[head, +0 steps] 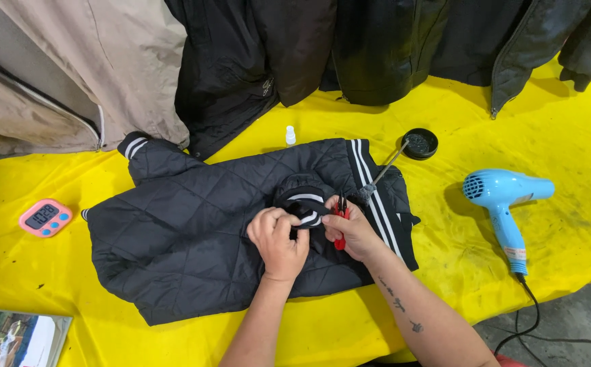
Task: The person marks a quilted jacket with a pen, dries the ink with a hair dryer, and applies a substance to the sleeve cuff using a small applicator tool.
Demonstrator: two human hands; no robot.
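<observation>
**Quilted black jacket, striped cuff under work**

Quilted black jacket (pixel 187 238) — diamond-stitched, matte, softly padded — is laid flat across a yellow table cover (pixel 567 224), near its middle. One ribbed cuff (pixel 304 211), black with white stripes, is bunched up on the jacket's body. The cuff is pinched in the closed fingers of the left hand (pixel 278 241). A small red-handled tool (pixel 340 224), pointed at the tip, is clamped in the right hand (pixel 353 231) with its tip at the cuff; its exact kind cannot be told.

Nearby items:
- Round black tin (pixel 420 143), open, shallow, just beyond the hem.
- Slim brush (pixel 382 173), metal-handled, resting on the striped hem.
- Small white bottle (pixel 290 135), capped, upright.
- Light blue hair dryer (pixel 506 204) — smooth plastic, black cord — lying to the right.
- Pink digital timer (pixel 45 217), rounded, to the left.
- Hanging coats (pixel 255 54), beige and black, along the far edge.
</observation>
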